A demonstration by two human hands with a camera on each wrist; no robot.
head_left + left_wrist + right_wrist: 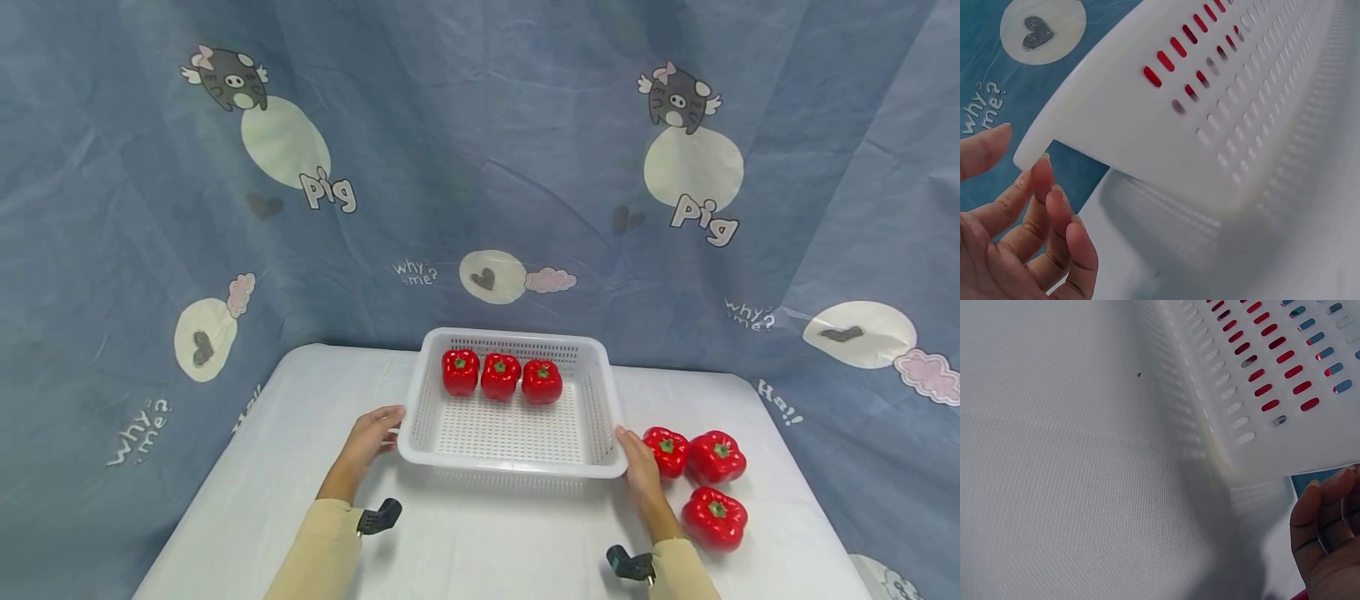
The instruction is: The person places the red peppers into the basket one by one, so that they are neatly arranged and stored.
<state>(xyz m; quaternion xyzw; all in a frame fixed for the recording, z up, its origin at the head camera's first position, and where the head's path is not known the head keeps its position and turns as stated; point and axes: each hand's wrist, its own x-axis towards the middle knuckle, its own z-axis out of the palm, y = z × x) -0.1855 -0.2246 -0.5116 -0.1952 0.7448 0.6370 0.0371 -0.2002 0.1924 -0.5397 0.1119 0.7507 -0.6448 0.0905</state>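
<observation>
A white plastic basket [510, 468] with slotted walls is on the white table in the head view. Three red bell peppers [500, 377] stand in a row along its far side. At the left rim is my left hand [370, 439]. Its fingers are loosely bent, with fingertips at the rim's lower edge, and the thumb stands apart from the basket in the left wrist view. My right hand [639, 468] is by the right rim, its fingers [1308, 509] close under the rim edge. Whether they touch it is unclear, and the right thumb is hidden.
Three more red bell peppers [716, 457] lie on the table right of my right hand, the closest one nearly against it. Behind the white table [480, 542] hangs a blue curtain [480, 167] with pig prints.
</observation>
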